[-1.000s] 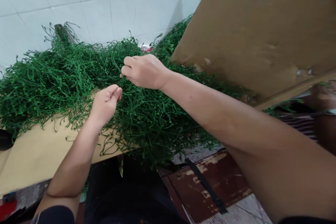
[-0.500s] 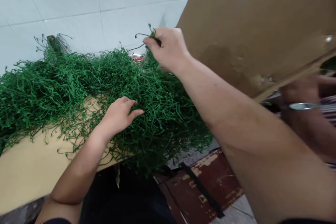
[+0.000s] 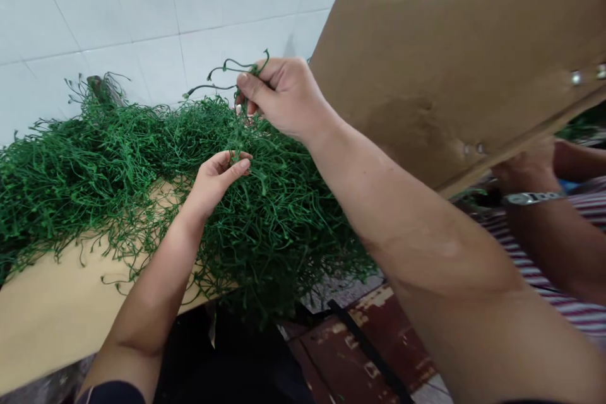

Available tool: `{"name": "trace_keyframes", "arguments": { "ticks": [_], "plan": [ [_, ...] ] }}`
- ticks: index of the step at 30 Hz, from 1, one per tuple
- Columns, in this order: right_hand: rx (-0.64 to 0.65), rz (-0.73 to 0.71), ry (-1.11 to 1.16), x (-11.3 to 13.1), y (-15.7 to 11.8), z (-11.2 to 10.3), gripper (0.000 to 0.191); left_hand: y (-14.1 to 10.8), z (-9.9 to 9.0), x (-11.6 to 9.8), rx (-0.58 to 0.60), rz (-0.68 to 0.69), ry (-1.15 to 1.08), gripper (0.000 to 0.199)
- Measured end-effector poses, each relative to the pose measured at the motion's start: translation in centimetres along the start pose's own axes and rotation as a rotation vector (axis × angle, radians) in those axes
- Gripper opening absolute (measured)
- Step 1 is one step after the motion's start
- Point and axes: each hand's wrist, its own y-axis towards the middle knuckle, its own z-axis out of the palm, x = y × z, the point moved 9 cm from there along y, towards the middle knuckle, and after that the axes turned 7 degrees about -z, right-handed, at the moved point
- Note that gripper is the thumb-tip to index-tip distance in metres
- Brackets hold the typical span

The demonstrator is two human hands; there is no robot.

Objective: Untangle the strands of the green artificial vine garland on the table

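Observation:
My right hand [image 3: 284, 91] pinches a few thin green artificial stems [image 3: 213, 86] with small bud-like tips, raised above a large tangled heap of such stems [image 3: 279, 202]. Some of their ends stick out to the left; others hang toward my left hand [image 3: 220, 177]. That hand is just below and to the left, thumb and fingers curled almost together around hanging green strands at the heap's edge. Its fingertips partly hide what lies between them. The heap covers much of a tan board [image 3: 42, 309].
A big brown cardboard sheet [image 3: 426, 63] leans at the right. Behind it another person's arm with a wristwatch [image 3: 533, 197] shows. White tiled wall [image 3: 118, 0] stands behind the heap. Below lies a worn reddish-brown surface with a dark strap [image 3: 374, 353].
My right hand has moved slightly left with the stems, which now show more clearly. My left hand has risen toward it, and its thumb and fingers have drawn closer together.

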Motion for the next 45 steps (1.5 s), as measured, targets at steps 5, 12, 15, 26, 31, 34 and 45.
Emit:
{"name": "trace_keyframes", "arguments": {
  "ticks": [5, 12, 15, 26, 31, 34, 45],
  "plan": [
    [-0.194, 0.086, -0.052, -3.7, 0.3, -2.0, 0.037, -1.1, -0.8, 1.1, -0.076, -0.087, -0.031, 0.02],
    [-0.078, 0.016, -0.109, -3.7, -0.2, -0.5, 0.045, -2.1, 0.0, 1.5, 0.044, -0.178, -0.057, 0.028],
    [0.105, 0.001, -0.161, -3.1, -1.3, 1.2, 0.037, -2.0, -1.2, 1.3, -0.027, -0.172, 0.012, 0.023],
    [0.256, -0.042, -0.029, -1.5, -3.6, 4.5, 0.024, -1.7, -3.2, 0.1, -0.16, -0.057, 0.585, 0.019],
    [0.189, 0.192, 0.272, -3.3, -3.9, 5.9, 0.027, -1.8, -2.6, 0.6, -0.134, -0.102, 0.421, 0.013],
    [0.109, 0.308, 0.422, -4.5, -4.0, 5.7, 0.032, -2.0, -2.3, 1.0, -0.09, -0.118, 0.231, 0.012],
    [-0.122, 0.424, 0.374, -7.2, -2.1, 3.6, 0.031, -2.8, 0.7, 2.9, -0.004, -0.258, -0.055, 0.027]
  ]
}}
